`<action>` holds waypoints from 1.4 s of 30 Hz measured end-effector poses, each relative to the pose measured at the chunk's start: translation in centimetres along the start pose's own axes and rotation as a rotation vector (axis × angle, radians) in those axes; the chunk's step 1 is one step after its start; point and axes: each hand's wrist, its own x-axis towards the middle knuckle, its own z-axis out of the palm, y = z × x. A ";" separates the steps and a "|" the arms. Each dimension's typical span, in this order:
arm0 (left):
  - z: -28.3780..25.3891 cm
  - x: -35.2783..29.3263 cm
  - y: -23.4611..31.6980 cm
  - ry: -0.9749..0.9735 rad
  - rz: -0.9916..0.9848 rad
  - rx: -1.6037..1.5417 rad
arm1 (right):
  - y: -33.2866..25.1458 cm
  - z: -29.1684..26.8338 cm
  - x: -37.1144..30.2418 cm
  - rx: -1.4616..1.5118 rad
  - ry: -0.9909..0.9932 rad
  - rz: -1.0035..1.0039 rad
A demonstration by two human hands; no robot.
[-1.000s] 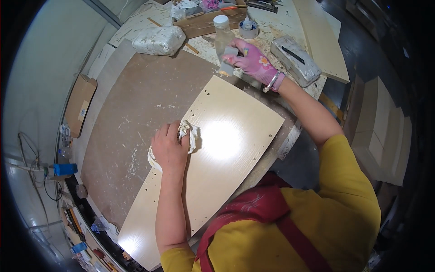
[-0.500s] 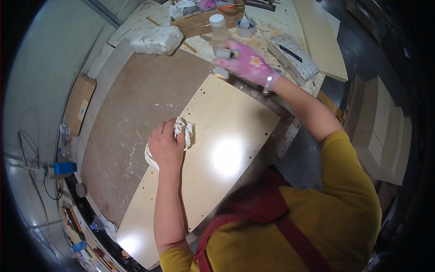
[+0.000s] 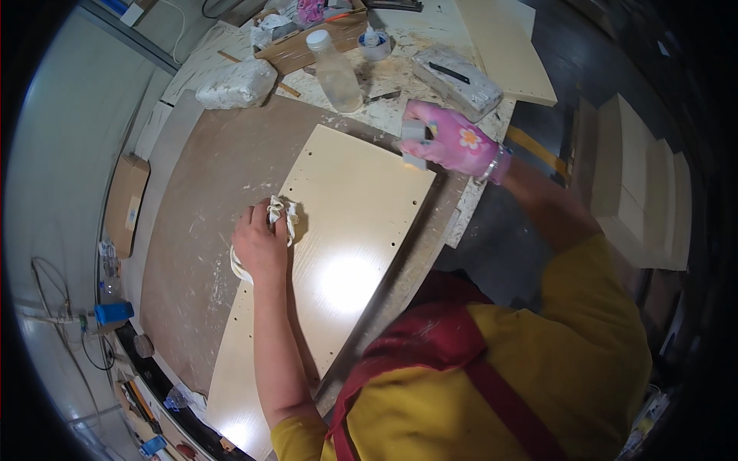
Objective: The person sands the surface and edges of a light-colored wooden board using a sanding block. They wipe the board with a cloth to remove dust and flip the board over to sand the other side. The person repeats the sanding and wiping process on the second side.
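A long pale wood-grain panel (image 3: 346,184) with small holes near its edges lies slanted across the worktable. My bare left hand (image 3: 261,242) rests on its left long edge, fingers closed around a crumpled white rag (image 3: 284,211). My right hand (image 3: 461,146), in a pink glove with a flower print, grips a small grey block (image 3: 413,144), probably a sanding block. The block is at the panel's far short edge, close to the right corner. Whether it touches the edge is hard to see.
A brown board (image 3: 200,200) lies under the panel. Beyond it stand a clear bottle (image 3: 338,81) with a white cap, a small glue bottle (image 3: 374,42) and a cardboard box (image 3: 292,54). A black-handled knife (image 3: 448,73) lies on a wrapped block (image 3: 469,92). Boards (image 3: 630,184) are stacked right.
My right hand has moved the grey block rightward along the panel's far edge, from the left corner toward the right one. My left hand stays on the rag. The view has shifted somewhat.
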 end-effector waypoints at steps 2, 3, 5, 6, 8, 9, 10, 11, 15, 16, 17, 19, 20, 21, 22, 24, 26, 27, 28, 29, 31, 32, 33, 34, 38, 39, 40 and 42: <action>-0.1 0.1 0.0 -0.013 0.010 0.007 | -1.1 -1.4 -2.5 -0.114 0.004 0.062; -0.2 0.0 0.0 -0.016 0.009 0.010 | -1.5 -2.2 -3.4 -0.108 -0.036 0.116; -0.2 0.0 0.0 -0.025 0.020 0.018 | -1.1 -3.0 -5.4 -0.168 -0.090 0.194; -0.2 0.0 -0.1 -0.019 0.020 0.018 | -0.6 -2.6 -6.1 -0.066 0.028 0.129; 0.0 -0.2 -0.2 -0.012 0.018 0.015 | 1.1 -1.3 -7.8 0.135 0.262 -0.001; 0.0 -0.2 -0.1 -0.016 0.008 0.016 | 2.6 -0.2 -7.6 0.028 0.441 -0.113; -0.1 -0.3 -0.1 -0.025 0.006 0.022 | 2.0 0.4 -7.7 0.066 0.459 -0.063; -0.1 -0.3 0.0 -0.032 0.010 0.030 | 1.2 1.2 -8.0 0.106 0.483 -0.013; -0.1 -0.3 0.0 -0.028 0.029 0.030 | 1.2 4.2 -8.3 -0.014 0.584 -0.078; -0.1 -0.4 -0.2 -0.021 0.029 0.024 | 1.2 5.2 -8.8 -0.041 0.582 -0.095; 0.0 -0.4 -0.1 -0.043 0.019 0.027 | 1.3 6.6 -10.0 0.093 0.472 0.049; -0.1 -0.4 0.0 -0.085 -0.002 0.036 | -0.2 8.7 -12.0 -0.114 0.477 -0.171; -0.1 -0.3 -0.1 -0.079 0.006 0.024 | -1.1 9.1 -12.5 -0.077 0.412 -0.218; 0.0 -0.3 -0.3 -0.073 0.015 0.012 | -1.4 8.9 -12.8 -0.051 0.406 -0.229; 0.0 -0.4 -0.5 -0.065 0.022 0.006 | -1.7 9.0 -12.9 -0.020 0.399 -0.245; 0.0 -0.5 -0.7 -0.033 0.032 -0.009 | -1.6 7.8 -12.3 0.077 0.444 -0.164; 0.2 -0.8 -0.8 -0.031 0.030 -0.019 | -1.5 4.8 -10.5 0.203 0.534 0.063; 0.2 -0.7 -0.5 -0.041 0.029 -0.020 | -0.9 4.7 -10.1 0.125 0.580 0.073; 0.1 -0.4 -0.3 -0.041 0.027 -0.023 | -0.3 4.7 -9.4 0.043 0.628 0.075; -0.2 -0.4 -0.1 -0.052 0.031 -0.013 | -0.2 4.9 -9.2 -0.039 0.677 0.078; 0.3 -0.4 -0.6 -0.057 0.039 0.041 | -1.5 7.2 -10.9 0.013 0.607 0.034; 0.5 -0.6 -0.9 -0.065 0.040 0.064 | -2.9 9.0 -12.4 0.035 0.567 0.020; 0.6 -0.7 -1.2 -0.063 0.036 0.052 | -4.4 11.0 -13.7 0.038 0.489 0.060; 0.7 -0.7 -1.1 -0.011 0.051 0.011 | -6.1 13.2 -15.1 0.036 0.415 0.105; -1.3 -0.8 -0.7 0.119 0.154 -0.148 | -10.5 20.2 -19.1 0.076 0.264 -0.175; -2.8 -1.2 -1.3 0.120 0.195 -0.173 | -11.0 19.6 -19.2 0.070 0.254 -0.136; -4.2 -1.3 -2.1 0.119 0.243 -0.198 | -11.5 18.9 -19.2 0.065 0.250 -0.097; -8.7 -2.5 -5.1 0.084 0.288 -0.186 | -9.7 16.2 -17.4 0.248 0.431 0.005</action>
